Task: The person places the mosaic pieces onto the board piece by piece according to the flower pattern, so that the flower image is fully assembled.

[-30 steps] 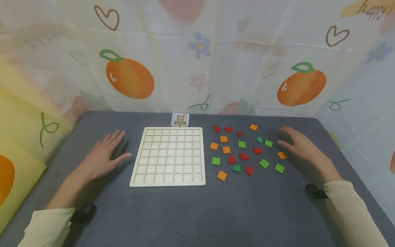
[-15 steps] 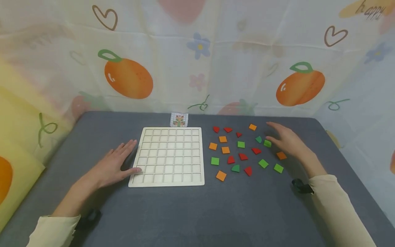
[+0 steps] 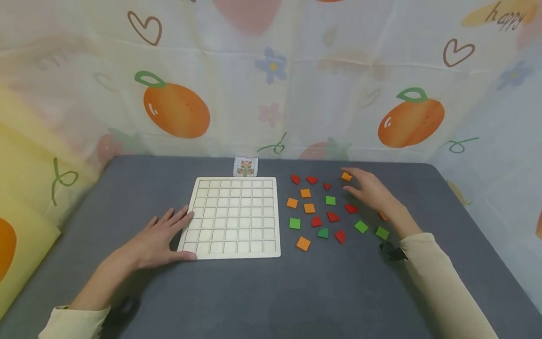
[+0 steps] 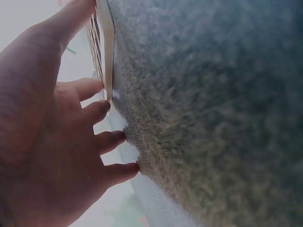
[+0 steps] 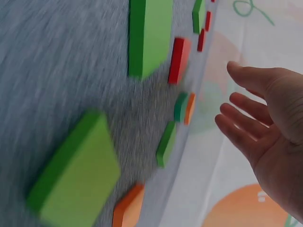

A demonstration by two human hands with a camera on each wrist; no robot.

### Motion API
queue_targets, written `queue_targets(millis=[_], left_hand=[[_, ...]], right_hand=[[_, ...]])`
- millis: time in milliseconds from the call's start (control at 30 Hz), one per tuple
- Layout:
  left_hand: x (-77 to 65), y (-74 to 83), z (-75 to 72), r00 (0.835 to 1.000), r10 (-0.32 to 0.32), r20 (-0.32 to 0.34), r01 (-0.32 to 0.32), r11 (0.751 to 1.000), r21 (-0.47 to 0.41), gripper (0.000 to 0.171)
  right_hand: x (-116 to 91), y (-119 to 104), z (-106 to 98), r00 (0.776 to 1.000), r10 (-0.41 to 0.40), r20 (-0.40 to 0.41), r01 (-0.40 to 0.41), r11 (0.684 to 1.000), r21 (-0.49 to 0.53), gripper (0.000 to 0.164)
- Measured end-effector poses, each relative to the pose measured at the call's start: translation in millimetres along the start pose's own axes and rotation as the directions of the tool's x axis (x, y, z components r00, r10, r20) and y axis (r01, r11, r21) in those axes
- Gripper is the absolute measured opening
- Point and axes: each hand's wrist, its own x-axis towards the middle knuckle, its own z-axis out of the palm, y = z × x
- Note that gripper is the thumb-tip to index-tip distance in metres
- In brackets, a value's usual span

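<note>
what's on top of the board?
Part of the left hand, at the left edge of the board. Visible cells look empty; whatever sits directly beneath the fingers is covered, can't tell.

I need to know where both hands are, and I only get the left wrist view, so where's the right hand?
Observer: The right hand is by the farthest orange tile, right of the board.
Operator: Touching that tile?
Observer: No, the right wrist view shows a gap between them.
Operator: And past the board, anything there?
Observer: Yes, the head view shows a small picture card by its far edge.
</note>
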Motion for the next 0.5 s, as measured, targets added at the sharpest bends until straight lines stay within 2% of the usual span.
queue_targets(millis=[333, 500], left_hand=[[-2.3, 2.2, 0.8, 1.000, 0.005, 0.007, -0.005, 1.000, -0.023, 0.118], [-2.9, 1.9, 0.9, 1.000, -0.001, 0.008, 0.001, 0.999, -0.033, 0.118]], right_hand=[[19, -15, 13, 0.997, -0.075, -0.008, 0.075, 0.997, 0.002, 0.049], [28, -23, 16, 0.997, -0.075, 0.006, 0.074, 0.997, 0.024, 0.048]])
